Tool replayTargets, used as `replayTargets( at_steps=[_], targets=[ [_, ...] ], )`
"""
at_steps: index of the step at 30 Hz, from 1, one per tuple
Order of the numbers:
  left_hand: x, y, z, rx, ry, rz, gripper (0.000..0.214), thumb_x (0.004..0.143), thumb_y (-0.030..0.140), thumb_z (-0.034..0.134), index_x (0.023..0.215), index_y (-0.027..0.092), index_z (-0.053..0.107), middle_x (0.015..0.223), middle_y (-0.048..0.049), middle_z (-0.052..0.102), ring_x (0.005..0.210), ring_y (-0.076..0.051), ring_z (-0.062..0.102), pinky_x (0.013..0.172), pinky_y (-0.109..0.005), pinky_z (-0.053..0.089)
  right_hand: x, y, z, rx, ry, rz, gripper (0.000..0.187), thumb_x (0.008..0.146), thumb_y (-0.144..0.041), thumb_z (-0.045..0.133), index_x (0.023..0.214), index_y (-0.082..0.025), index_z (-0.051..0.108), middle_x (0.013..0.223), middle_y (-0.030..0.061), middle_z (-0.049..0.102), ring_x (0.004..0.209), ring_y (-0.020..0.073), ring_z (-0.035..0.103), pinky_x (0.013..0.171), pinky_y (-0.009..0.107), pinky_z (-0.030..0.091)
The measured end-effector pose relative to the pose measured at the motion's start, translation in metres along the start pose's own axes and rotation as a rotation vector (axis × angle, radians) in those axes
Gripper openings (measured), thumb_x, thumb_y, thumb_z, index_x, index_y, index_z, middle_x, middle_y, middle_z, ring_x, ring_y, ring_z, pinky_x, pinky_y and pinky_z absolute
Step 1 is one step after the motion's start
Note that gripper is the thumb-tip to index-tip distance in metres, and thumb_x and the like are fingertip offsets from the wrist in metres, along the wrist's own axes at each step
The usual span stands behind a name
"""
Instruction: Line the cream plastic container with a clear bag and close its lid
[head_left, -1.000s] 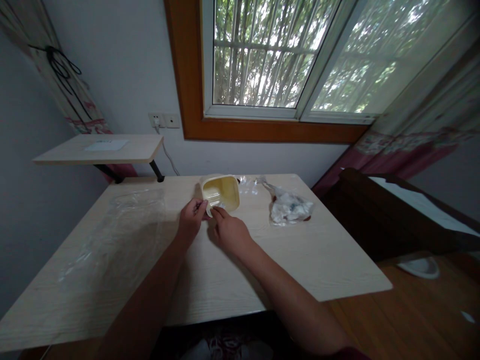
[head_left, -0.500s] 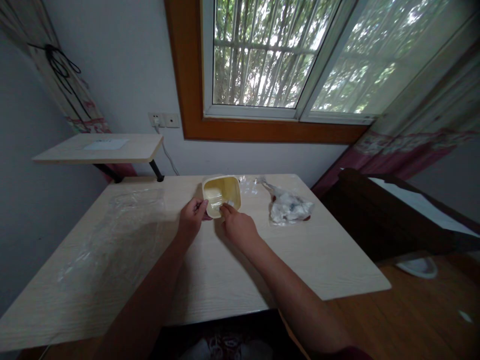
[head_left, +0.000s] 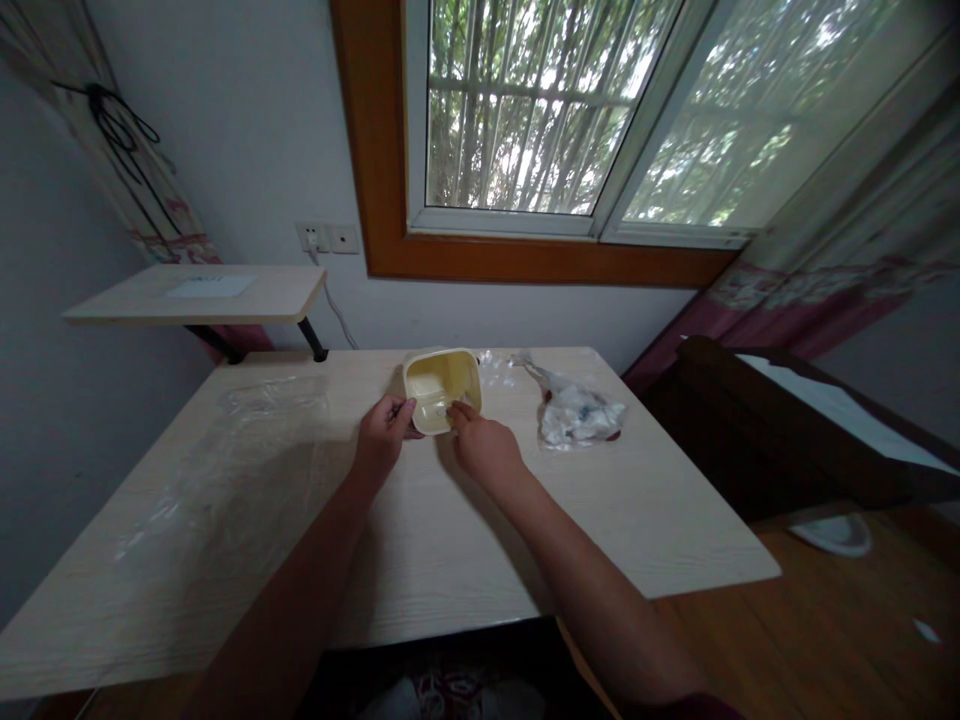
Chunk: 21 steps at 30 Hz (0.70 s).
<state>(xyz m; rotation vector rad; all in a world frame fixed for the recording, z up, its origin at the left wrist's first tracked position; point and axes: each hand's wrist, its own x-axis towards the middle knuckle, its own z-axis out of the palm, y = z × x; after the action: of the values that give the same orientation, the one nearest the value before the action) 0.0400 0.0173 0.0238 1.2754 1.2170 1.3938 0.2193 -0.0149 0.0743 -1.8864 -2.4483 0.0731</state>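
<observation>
Tub, pale yellow plastic, sits on surface straight ahead between 2 hands, long axis running away from the body. Left hand curled, grip closed on the tub's near-left wall. Right hand half open, fingertips over the near rim; contact inside hard to confirm from this view.

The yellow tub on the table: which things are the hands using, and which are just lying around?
Being used:
- the pale yellow plastic tub
- the left hand, at the tub's edge
- the right hand, reaching into the tub

Just lying about:
- the crumpled clear plastic bag with white stuff inside
- the flat clear plastic sheet
- the white paper on the small wall shelf
</observation>
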Motion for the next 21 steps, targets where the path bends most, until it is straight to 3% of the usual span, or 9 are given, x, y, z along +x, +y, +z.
replayTargets(
  at_steps=[4, 12, 18, 21],
  targets=[
    [0.001, -0.001, 0.001, -0.02, -0.018, -0.012, 0.038, 0.082, 0.057, 0.069, 0.084, 0.02, 0.06, 0.07, 0.0012, 0.066, 0.057, -0.017, 0.067, 0.055, -0.031, 0.062, 0.001, 0.0, 0.001, -0.004, -0.018, 0.044, 0.051, 0.099, -0.02, 0.036, 0.147, -0.018, 0.05, 0.155, 0.0157, 0.05, 0.106, 0.0291, 0.073, 0.086, 0.044, 0.06],
    [-0.001, -0.001, 0.002, 0.028, -0.012, 0.036, 0.035, 0.082, 0.054, 0.069, 0.08, 0.021, 0.059, 0.067, 0.0023, 0.061, 0.063, -0.017, 0.067, 0.056, -0.029, 0.062, -0.004, -0.022, 0.005, 0.251, 0.009, -0.158, 0.06, 0.094, -0.023, 0.044, 0.154, -0.018, 0.043, 0.157, 0.0105, 0.049, 0.129, 0.0232, 0.061, 0.105, 0.034, 0.052],
    [0.0, -0.004, 0.001, 0.001, -0.029, 0.029, 0.036, 0.084, 0.056, 0.067, 0.082, 0.02, 0.06, 0.072, 0.0008, 0.064, 0.067, -0.018, 0.069, 0.055, -0.028, 0.061, -0.004, -0.014, 0.001, 0.105, -0.017, -0.097, 0.055, 0.096, -0.024, 0.04, 0.151, -0.02, 0.046, 0.158, 0.0118, 0.048, 0.115, 0.0269, 0.07, 0.092, 0.04, 0.058],
    [0.0, -0.006, 0.001, -0.002, -0.019, 0.018, 0.038, 0.084, 0.057, 0.067, 0.083, 0.02, 0.06, 0.073, 0.0006, 0.065, 0.065, -0.018, 0.069, 0.055, -0.029, 0.061, -0.002, -0.006, -0.001, 0.015, -0.004, 0.007, 0.05, 0.098, -0.021, 0.038, 0.147, -0.02, 0.05, 0.154, 0.0135, 0.052, 0.105, 0.0278, 0.073, 0.086, 0.041, 0.06]
  ],
)
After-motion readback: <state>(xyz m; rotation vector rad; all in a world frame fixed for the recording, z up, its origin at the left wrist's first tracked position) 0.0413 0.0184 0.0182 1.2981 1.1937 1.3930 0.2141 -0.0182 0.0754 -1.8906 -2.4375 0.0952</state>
